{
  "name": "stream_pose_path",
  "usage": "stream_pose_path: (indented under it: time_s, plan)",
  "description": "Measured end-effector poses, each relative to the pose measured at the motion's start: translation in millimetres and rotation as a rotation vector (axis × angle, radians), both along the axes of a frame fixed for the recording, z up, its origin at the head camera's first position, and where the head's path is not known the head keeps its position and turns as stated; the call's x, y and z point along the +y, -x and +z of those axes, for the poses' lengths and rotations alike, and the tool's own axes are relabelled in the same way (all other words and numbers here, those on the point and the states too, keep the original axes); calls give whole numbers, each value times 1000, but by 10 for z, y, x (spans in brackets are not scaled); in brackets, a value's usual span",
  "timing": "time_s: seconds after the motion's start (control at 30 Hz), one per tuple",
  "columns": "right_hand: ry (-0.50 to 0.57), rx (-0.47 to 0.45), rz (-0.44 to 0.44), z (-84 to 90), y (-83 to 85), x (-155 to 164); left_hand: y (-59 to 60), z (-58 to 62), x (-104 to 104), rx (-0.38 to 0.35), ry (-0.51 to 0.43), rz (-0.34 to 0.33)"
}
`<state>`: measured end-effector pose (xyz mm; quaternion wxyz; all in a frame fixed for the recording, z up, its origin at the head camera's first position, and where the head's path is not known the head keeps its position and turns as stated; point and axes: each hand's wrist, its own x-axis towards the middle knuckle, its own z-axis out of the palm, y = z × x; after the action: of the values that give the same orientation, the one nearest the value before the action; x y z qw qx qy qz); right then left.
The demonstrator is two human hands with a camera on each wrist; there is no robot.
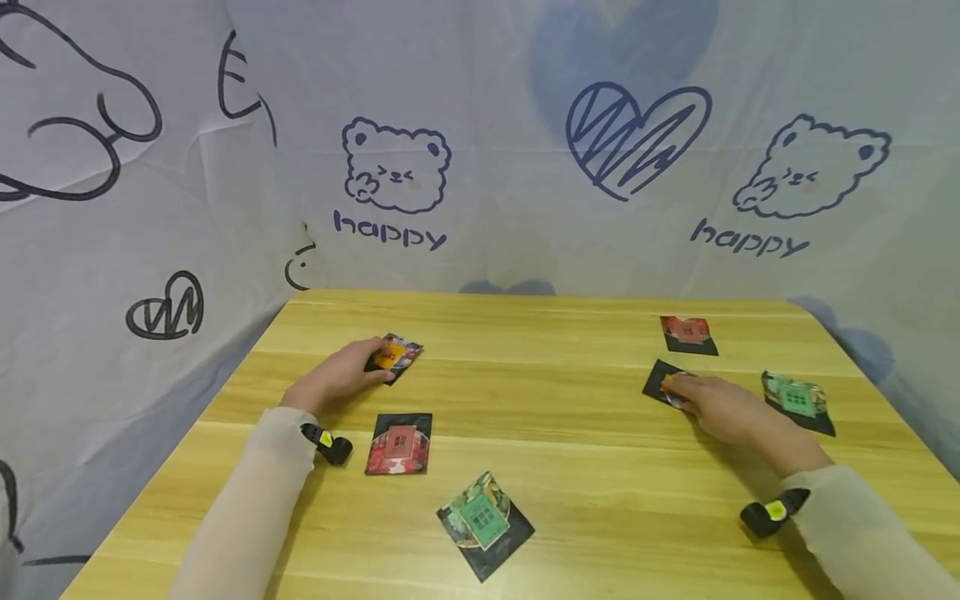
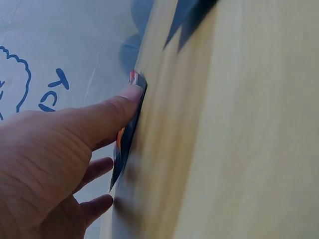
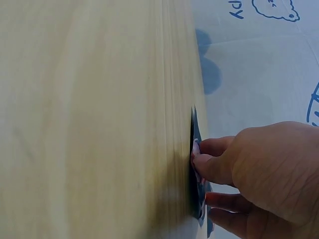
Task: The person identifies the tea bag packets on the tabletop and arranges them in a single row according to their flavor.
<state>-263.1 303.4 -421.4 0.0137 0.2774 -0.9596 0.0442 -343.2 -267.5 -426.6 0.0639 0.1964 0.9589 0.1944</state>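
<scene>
At the far left of the table, my left hand [image 1: 339, 375] pinches a small flat black packet with an orange label [image 1: 407, 355]. In the left wrist view the thumb lies along the edge of this packet [image 2: 130, 133], and part of it is hidden behind the hand. On the right side, my right hand [image 1: 729, 414] has thumb and fingertips on another black packet with an orange label [image 1: 657, 380]. The right wrist view shows that packet [image 3: 194, 122] edge-on, its printed face pinched between thumb and forefinger. Fingers cover much of its label.
Close to the left forearm lie a red-labelled packet [image 1: 399, 443] and a green-labelled packet [image 1: 486, 525]. Around the right hand are another red-labelled packet [image 1: 688, 335] behind and a green-labelled one [image 1: 798, 402] to the right. A white printed cloth [image 1: 510, 208] hangs behind the wooden table [image 1: 540, 400].
</scene>
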Motion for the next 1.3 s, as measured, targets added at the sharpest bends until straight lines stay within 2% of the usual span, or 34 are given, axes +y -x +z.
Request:
stream_pose_path:
  time_s: [0.13,0.23,0.43,0.67,0.9,1.3]
  plan:
    - [-26,21,8,3,-14,-21,-77,-39,-5,-39,-14,50]
    - [-41,37,-4,10,-22,-38,-114,-60,-7,-33,-18,62]
    - [-98,64,-59,23,-24,-91,-163,-67,11,-9,5,46]
    - [-155,1,-166,34,-43,-191,-206,-57,36,5,19,40]
    - [-83,2,-196,21,-37,-251,-226,-46,36,10,16,40]
    - [-72,51,-196,59,-10,-356,-188,-55,43,8,22,40]
